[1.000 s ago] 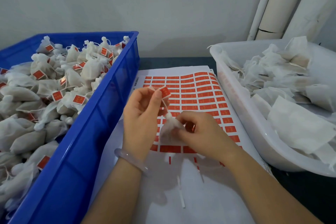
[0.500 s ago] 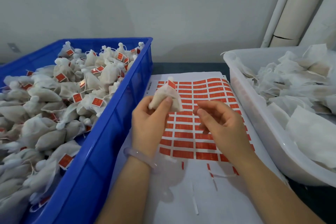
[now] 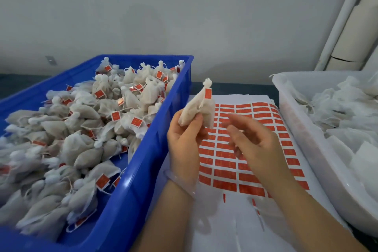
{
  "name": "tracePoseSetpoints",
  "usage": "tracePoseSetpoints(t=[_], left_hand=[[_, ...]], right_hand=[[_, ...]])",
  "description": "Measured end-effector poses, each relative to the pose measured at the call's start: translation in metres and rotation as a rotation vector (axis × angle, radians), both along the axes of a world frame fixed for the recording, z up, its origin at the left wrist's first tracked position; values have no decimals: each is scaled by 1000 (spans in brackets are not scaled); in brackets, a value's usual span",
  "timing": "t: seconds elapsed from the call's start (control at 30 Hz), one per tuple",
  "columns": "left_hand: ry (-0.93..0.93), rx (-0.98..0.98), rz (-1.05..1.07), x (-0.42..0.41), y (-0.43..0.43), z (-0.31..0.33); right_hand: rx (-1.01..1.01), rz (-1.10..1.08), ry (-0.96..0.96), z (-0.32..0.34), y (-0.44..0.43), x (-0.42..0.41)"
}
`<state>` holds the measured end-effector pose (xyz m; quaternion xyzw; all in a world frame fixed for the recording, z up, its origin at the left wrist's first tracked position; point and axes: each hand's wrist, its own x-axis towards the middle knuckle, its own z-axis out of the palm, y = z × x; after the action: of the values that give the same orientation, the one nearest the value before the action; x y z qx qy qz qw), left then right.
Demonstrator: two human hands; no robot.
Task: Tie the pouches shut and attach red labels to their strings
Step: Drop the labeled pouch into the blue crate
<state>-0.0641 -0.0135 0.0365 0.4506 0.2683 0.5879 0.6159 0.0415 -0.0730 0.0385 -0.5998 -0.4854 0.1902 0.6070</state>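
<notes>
Left hand (image 3: 184, 145) pinching the labelled pouch (image 3: 196, 112), right hand (image 3: 251, 141) loose and empty: best drop it gently into the blue crate (image 3: 147, 161) at left.

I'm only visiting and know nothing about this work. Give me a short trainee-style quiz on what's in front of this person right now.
1. True or false: the left hand holds a tied pouch bearing a red label.
2. Fill the gap: the flat pouches in the white tub show ___ red labels.
3. Where do the finished pouches lie? A) blue crate B) white tub C) neither

Key: 1 true; 2 no; 3 A.
</notes>
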Motion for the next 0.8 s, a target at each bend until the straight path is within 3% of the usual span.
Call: tracePoseSetpoints(t=[0.23,0.33,0.43,0.57,0.7,0.8], left_hand=[[-61,-2,27,-1,-2,-3],[-170,16,-13,-1,1,1],[-102,81,56,4,2,1],[-60,5,177,6,2,-3],[-94,-76,203,10,11,-10],[-99,-90,222,11,11,-14]], right_hand=[[30,114,-231,40,58,-14],[118,61,-164,50,79,-22],[174,55,-124,55,95,-36],[62,109,-205,50,113,-47],[-98,201,-417,41,120,-45],[-79,231,-491,40,116,-48]])
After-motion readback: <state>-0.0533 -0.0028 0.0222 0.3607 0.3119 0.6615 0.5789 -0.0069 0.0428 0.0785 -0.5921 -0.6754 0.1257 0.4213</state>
